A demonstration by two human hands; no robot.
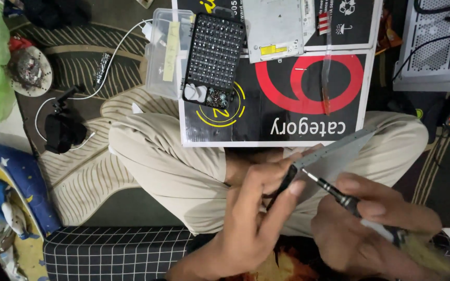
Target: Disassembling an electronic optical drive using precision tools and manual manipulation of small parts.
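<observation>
Carpeted floor [87,171] is covered by a black printed cardboard sheet [287,112], on which a screwdriver bit case [214,60] and a silver drive casing [274,28] are laid. Over the crossed legs, a thin grey metal panel [334,153] is gripped by the curled left hand [256,218]. A precision screwdriver [350,203] is clasped in the right hand [371,229], its tip angled against the panel's edge.
</observation>
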